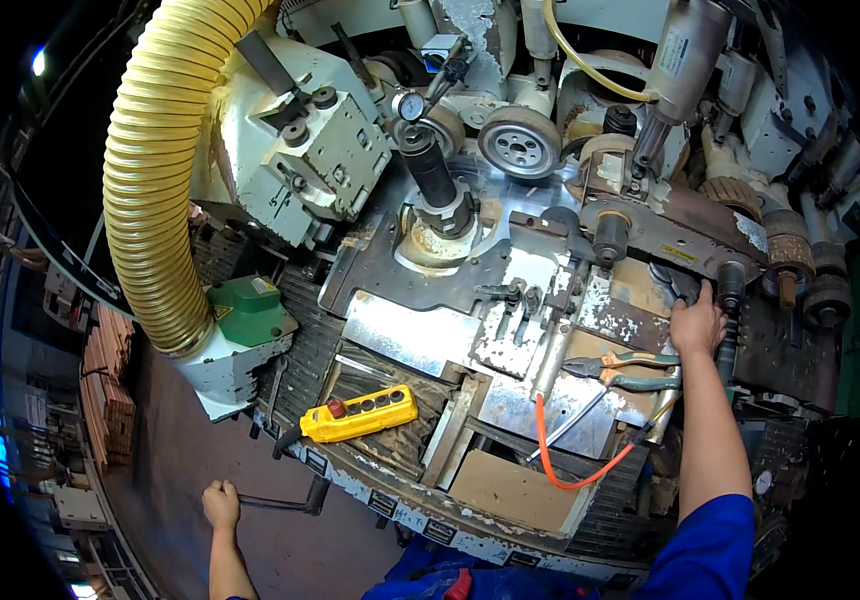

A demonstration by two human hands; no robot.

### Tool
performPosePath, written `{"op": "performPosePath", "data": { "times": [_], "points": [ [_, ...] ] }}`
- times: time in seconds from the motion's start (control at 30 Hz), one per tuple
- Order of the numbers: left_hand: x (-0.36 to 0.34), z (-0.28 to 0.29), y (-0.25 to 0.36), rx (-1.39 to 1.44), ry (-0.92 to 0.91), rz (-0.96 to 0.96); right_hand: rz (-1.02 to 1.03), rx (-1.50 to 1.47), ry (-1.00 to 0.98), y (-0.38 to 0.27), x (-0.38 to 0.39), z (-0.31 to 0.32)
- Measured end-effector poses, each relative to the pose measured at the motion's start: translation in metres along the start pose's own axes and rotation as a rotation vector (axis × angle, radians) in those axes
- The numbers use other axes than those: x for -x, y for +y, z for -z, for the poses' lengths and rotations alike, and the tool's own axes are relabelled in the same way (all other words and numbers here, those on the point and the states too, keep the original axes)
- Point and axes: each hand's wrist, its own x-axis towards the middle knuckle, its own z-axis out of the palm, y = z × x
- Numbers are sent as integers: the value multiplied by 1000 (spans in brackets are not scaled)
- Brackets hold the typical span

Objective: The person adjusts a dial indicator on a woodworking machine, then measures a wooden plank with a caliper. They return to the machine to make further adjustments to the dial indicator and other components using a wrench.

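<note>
My left hand [220, 504] is closed around the end of a dark L-shaped socket wrench [275, 503], held out over the floor past the machine's front edge. The wrench's socket end points to the right. My right hand [698, 325] reaches onto the machine bed, its fingers curled at a dark object [687, 284] under the brown metal arm; what they hold is mostly hidden. Close to my right wrist lie combination pliers [640, 380] with green and orange handles. An orange air hose [560, 480] loops below them.
A yellow pendant control [360, 414] with several buttons lies on the front of the bed. Behind it stand a dark vertical spindle [428, 175], a dial gauge [409, 106] and feed rollers [518, 143]. A thick yellow extraction hose [150, 180] rises at left. Stacked wood strips [108, 385] lie beyond.
</note>
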Motion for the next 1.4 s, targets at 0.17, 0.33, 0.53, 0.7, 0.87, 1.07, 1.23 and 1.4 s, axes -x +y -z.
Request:
{"op": "performPosePath", "data": {
  "times": [0.17,0.33,0.53,0.7,0.87,1.07,1.23,1.4],
  "points": [
    [-7,-6,-5,3,-15,-44,11,13,24,5,-4,-5],
    [-3,2,4,46,-39,-7,-8,10,4,2,-3,-2],
    [5,11,4,96,-51,-9,19,36,6,0,-4,-2],
    [40,7,20,94,284,-193,12,87,4,5,-8,-9],
    [154,-64,44,448,46,149,10,130,43,11,-22,-21],
    [126,-127,43,1302,-310,792,13,118,42,16,-33,-27],
    [111,-160,42,1489,-294,874,9,119,55,28,-47,-33],
    [117,-157,54,1468,-176,834,1,122,31,21,-43,-27]
  ]
}}
